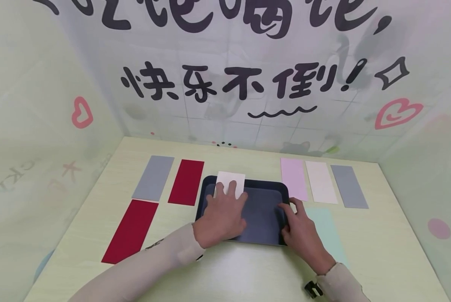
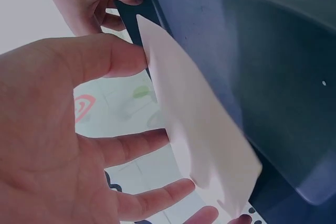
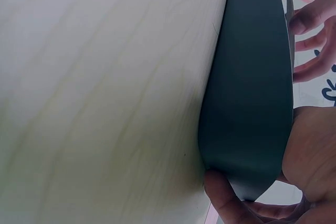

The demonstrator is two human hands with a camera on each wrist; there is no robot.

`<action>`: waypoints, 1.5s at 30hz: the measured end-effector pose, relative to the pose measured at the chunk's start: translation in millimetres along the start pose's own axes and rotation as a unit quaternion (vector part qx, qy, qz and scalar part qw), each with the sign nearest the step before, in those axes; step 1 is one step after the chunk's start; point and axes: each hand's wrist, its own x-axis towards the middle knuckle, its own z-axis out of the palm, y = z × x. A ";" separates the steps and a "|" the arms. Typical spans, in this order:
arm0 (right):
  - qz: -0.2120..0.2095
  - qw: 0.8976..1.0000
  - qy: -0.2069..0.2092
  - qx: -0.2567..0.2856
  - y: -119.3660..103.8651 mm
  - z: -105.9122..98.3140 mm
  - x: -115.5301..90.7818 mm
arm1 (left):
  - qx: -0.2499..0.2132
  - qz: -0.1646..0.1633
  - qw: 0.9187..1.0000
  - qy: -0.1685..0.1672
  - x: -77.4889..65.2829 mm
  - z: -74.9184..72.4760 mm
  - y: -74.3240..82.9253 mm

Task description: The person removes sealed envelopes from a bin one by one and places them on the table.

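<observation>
A dark blue rectangular baking tray [image 1: 263, 216] lies on the table in the head view. My left hand [image 1: 222, 216] reaches over its left part, fingers spread over a small white card [image 1: 231, 178] at the far left corner. In the left wrist view, the straight fingers and thumb touch the slightly bowed card [image 2: 194, 114], which leans over the tray's edge. On the tray's right side, my right hand [image 1: 302, 233] grips the rim. The right wrist view shows fingers [image 3: 226, 198] curled round the corner of the tray's outer wall [image 3: 247, 87].
Left of the tray lie a grey card [image 1: 154, 178], a red card [image 1: 186, 182] and a nearer red card [image 1: 129, 230]. To the right are pink [image 1: 293, 178], white [image 1: 321, 182], grey [image 1: 349, 186] and mint [image 1: 325, 226] cards. Printed curtains surround the table.
</observation>
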 end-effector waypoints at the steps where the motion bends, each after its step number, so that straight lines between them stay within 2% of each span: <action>1: 0.000 1.000 0.000 0.000 0.2 0.1 0.0 | 0.001 0.001 1.000 0.003 -0.6 -0.2 -0.7; 21: -0.002 1.000 -0.003 -0.005 2.1 0.4 2.1 | 0.028 -0.001 1.000 0.011 -14.7 -11.7 -15.3; 31: -0.009 1.000 0.003 -0.003 3.7 0.6 1.7 | 0.037 -0.011 0.999 0.009 -25.3 -20.3 -28.7; 39: -0.002 1.000 -0.004 -0.003 3.1 1.2 0.8 | 0.034 -0.012 0.999 0.030 -39.3 -25.3 -40.9; 45: -0.009 1.000 0.004 -0.003 3.5 1.9 0.5 | 0.023 -0.025 0.999 0.032 -52.5 -22.0 -53.4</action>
